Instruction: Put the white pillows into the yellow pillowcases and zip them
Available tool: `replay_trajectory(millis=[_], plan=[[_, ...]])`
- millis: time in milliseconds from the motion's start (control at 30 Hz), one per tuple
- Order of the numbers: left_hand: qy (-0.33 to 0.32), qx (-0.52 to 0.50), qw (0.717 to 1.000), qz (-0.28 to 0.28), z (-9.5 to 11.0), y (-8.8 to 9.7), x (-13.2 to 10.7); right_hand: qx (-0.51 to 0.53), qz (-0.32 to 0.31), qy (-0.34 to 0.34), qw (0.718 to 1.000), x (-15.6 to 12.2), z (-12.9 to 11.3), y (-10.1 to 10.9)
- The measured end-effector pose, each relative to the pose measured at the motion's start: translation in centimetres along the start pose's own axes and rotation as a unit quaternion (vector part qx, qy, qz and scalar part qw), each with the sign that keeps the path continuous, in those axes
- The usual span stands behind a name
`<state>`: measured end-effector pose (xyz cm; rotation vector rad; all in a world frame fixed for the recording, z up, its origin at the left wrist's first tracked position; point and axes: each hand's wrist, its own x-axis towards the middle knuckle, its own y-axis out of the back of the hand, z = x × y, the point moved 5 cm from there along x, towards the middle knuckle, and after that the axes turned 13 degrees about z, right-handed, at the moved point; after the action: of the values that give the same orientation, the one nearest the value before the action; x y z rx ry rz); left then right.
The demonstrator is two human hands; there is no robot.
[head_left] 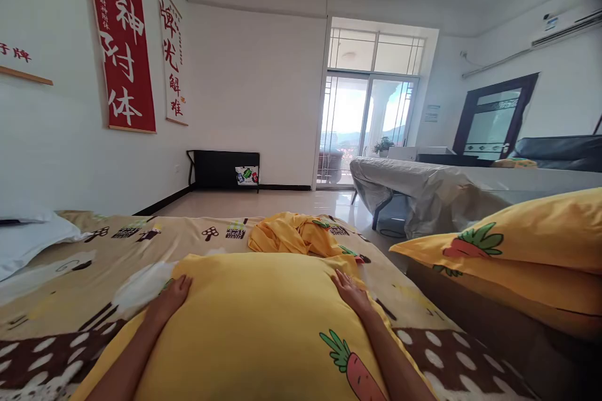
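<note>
A plump yellow pillow [244, 313] with a carrot print lies in front of me on a patterned bed cover. My left hand [177, 294] rests on the pillow's far left side, its fingers laid against the fabric and partly hidden. On the far right side lies my right hand [352, 293], fingers stretched out along the cloth. Both hands touch the pillow. Just beyond it, a crumpled orange-yellow cloth [286, 235] is bunched on the bed cover [179, 235].
Yellow carrot-print pillows [531, 244] are stacked at the right, beside the bed. A white pillow [32, 241] lies at the left. Farther off stand a plastic-covered table [414, 181], a black folded item [216, 169] against the wall and a glass sliding door [345, 112].
</note>
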<state>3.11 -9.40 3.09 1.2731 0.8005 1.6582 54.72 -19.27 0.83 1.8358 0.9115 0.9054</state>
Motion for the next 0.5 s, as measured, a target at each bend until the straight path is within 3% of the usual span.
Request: replay_trajectory(millis=[67, 100, 167, 233, 300, 333, 400, 500], plan=[[0.020, 0.026, 0.999, 0.014, 1.1, 1.5, 0.6, -0.016, 0.032, 0.000, 0.999, -0.5, -1.4, 2.2], [0.001, 0.026, 0.999, 0.022, 2.7, 2.6, 0.7, -0.019, 0.053, 0.007, 0.998, -1.1, -2.7, 3.4], [-0.095, -0.004, 0.995, 0.022, 7.9, 4.8, -0.2, -0.001, 0.091, 0.061, 0.994, -3.1, -6.8, 5.7], [-0.231, -0.085, 0.969, 0.006, 13.7, 6.3, -2.7, 0.057, 0.108, 0.182, 0.976, -6.1, -11.6, 6.9], [-0.323, -0.129, 0.937, -0.025, 17.2, 6.1, -6.0, 0.100, 0.083, 0.282, 0.951, -9.3, -14.3, 6.4], [-0.337, -0.129, 0.932, -0.036, 17.3, 5.2, -7.5, 0.106, 0.068, 0.304, 0.944, -10.6, -14.3, 5.7], [-0.317, -0.106, 0.942, -0.028, 14.2, 2.6, -9.6, 0.091, 0.053, 0.295, 0.950, -12.2, -11.6, 3.6], [-0.226, -0.059, 0.971, 0.044, 4.3, -1.0, -11.7, 0.050, 0.093, 0.208, 0.972, -12.9, -2.9, 0.6]])
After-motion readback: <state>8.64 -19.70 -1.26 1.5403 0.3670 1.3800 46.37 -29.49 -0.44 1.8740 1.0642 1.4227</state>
